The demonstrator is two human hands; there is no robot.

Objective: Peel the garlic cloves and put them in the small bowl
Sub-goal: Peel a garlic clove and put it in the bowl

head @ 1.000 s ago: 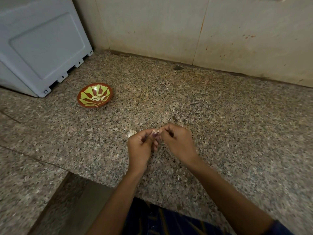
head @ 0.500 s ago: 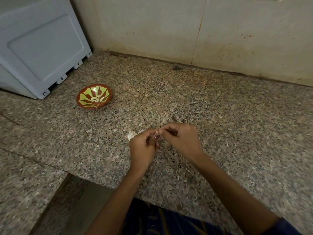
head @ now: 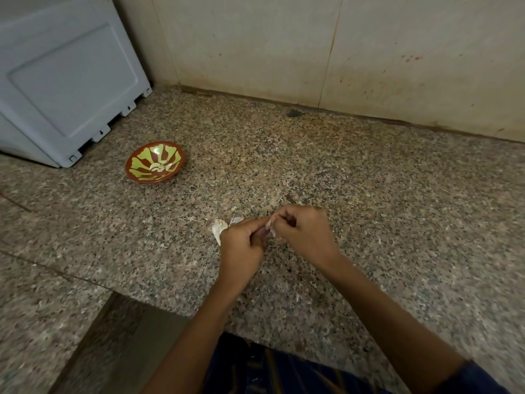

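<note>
Person: two bare hands and forearms, dark blue clothing.

The left hand (head: pixel 241 245) and right hand (head: pixel 305 237) are seen uncovered; no rings, watch or bracelet are visible on fingers or wrists. Both forearms are bare up to the lower frame edge. A dark blue sleeve edge (head: pixel 474 378) is noted at the right upper arm, in the bottom right corner. A dark blue garment (head: pixel 278 371) with thin yellowish stripes is seen below the counter edge, between the arms; its type cannot be determined.

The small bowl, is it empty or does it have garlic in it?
Not empty: the small bowl holds pale peeled cloves at its centre.
</note>
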